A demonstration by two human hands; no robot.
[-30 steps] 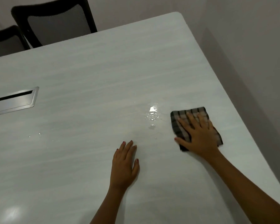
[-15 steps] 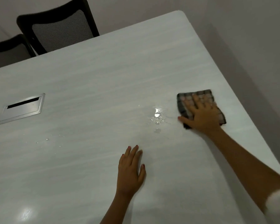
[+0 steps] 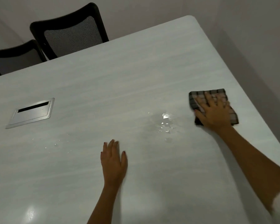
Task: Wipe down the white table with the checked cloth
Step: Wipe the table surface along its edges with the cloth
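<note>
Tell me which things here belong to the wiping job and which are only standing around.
Job:
- white table
- checked cloth, under the flat right hand
- spilled water beside the cloth
- left hand, resting flat on the table

Just there:
- black chair
- second black chair, at the left edge
- metal cable hatch in the tabletop

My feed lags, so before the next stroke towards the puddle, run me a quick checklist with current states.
1. Right hand flat on checked cloth: ok.
2. Cloth fully on the white table: ok.
3. Puddle wiped: not ok, it lies left of the cloth.
4. Way from cloth to puddle free of objects: ok.
5. Left hand clear of it: ok, flat on the table.
6. Cloth dry enough: cannot tell.
</note>
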